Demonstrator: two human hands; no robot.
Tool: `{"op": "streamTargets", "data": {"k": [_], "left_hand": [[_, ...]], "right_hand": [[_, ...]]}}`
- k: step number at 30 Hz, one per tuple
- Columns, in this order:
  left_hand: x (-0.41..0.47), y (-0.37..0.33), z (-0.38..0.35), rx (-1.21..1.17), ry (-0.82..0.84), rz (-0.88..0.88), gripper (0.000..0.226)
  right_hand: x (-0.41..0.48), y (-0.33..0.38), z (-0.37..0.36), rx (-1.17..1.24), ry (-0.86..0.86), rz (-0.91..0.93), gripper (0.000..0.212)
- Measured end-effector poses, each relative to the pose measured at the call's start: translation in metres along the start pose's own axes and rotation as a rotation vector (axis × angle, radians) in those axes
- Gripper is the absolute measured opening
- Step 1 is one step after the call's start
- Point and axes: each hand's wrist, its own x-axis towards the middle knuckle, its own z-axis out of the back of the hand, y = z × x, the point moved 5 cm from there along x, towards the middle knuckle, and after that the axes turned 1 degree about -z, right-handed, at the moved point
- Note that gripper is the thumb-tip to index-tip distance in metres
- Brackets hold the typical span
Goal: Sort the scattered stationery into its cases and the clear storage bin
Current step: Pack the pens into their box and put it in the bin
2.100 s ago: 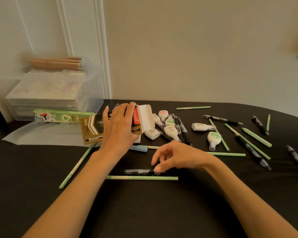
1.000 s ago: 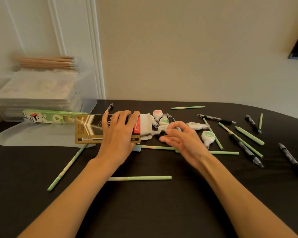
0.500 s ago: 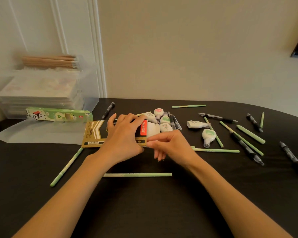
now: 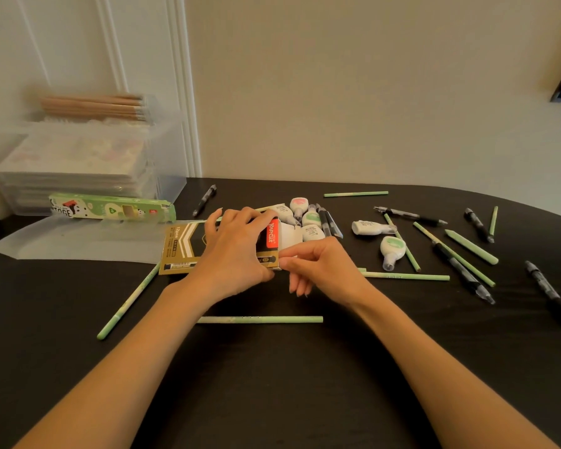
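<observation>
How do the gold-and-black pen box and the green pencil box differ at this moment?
The gold-and-black pen box is held by the left hand, while the right hand pinches its white end flap; the green pencil box lies untouched. The pen box sits nearer the person on the black table; the pencil box lies against the clear storage bin. Both are long, flat cartons lying on their sides.

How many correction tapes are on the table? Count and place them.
6 correction tapes: four clustered by the gold box, two apart to their right. Others may hide behind the box.
</observation>
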Motion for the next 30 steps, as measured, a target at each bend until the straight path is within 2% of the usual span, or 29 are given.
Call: {"op": "streamTargets", "data": {"k": [7, 11, 15, 17, 19, 20, 21, 23, 24, 27, 30], "left_hand": [[-0.004, -0.008, -0.005, 0.018, -0.001, -0.062, 0.085], [-0.004, -0.009, -0.006, 0.025, -0.004, -0.058, 0.084], [-0.004, -0.008, -0.002, 0.038, -0.058, -0.04, 0.083], [-0.003, -0.005, -0.001, 0.076, -0.091, -0.014, 0.084], [-0.002, 0.0, -0.001, 0.11, -0.099, 0.033, 0.086], [-0.002, 0.003, -0.002, 0.119, -0.095, 0.061, 0.086], [-0.002, 0.005, -0.003, 0.131, -0.091, 0.086, 0.087], [-0.001, 0.007, -0.005, 0.162, -0.085, 0.115, 0.088], [-0.001, 0.008, -0.006, 0.175, -0.081, 0.123, 0.088], [0.0, 0.007, -0.009, 0.195, -0.076, 0.129, 0.088], [0.001, 0.006, -0.012, 0.203, -0.077, 0.131, 0.086]], "right_hand": [[-0.002, -0.003, -0.005, -0.016, 0.066, -0.092, 0.02], [-0.002, -0.002, -0.003, -0.03, 0.07, -0.099, 0.02], [-0.005, 0.002, 0.0, 0.025, 0.145, -0.12, 0.023], [-0.004, 0.005, 0.015, 0.138, 0.025, -0.138, 0.023], [-0.004, 0.001, 0.042, 0.252, -0.272, -0.216, 0.024], [-0.007, -0.003, 0.057, 0.226, -0.441, -0.228, 0.023], [-0.011, -0.009, 0.068, 0.099, -0.584, -0.235, 0.022], [-0.015, -0.019, 0.079, -0.278, -0.7, -0.282, 0.019], [-0.014, -0.024, 0.077, -0.407, -0.675, -0.296, 0.019], [-0.004, -0.035, 0.064, -0.587, -0.522, -0.338, 0.019], [0.004, -0.034, 0.06, -0.751, -0.486, -0.387, 0.021]]}}
